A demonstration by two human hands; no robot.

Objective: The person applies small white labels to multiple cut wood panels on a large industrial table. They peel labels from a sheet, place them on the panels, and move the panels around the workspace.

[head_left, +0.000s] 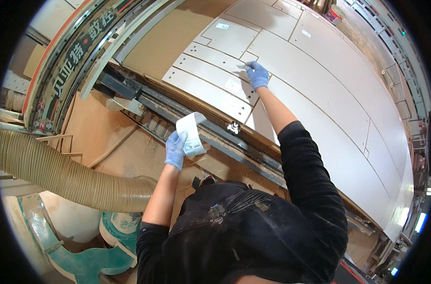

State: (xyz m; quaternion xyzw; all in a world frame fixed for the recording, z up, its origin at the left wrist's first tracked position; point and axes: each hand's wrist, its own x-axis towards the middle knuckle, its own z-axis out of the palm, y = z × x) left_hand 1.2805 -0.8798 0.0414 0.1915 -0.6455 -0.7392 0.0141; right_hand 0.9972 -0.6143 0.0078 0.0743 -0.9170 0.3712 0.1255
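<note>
My left hand [175, 150], in a thin blue glove, is closed on a curling strip of white labels [191, 134] with print on it. It is held in front of the dark machine rail, short of the panel. Over the large white panel [310, 90], my gloved right hand [257, 75] pinches what looks like a small white label [240, 67] at its fingertips; its edges are hard to make out. Grooves divide the panel into pieces, several with drilled holes. A pale label [233, 85] lies on the piece nearer me, and another label [221, 26] sits farther off.
A dark guide rail [215, 139] runs along the panel's near edge. The machine's gantry [73, 61] stands at the left, above a ribbed hose [78, 170]. Brown board [154, 52] shows beside the panel. A red bucket [334, 14] stands at the far side.
</note>
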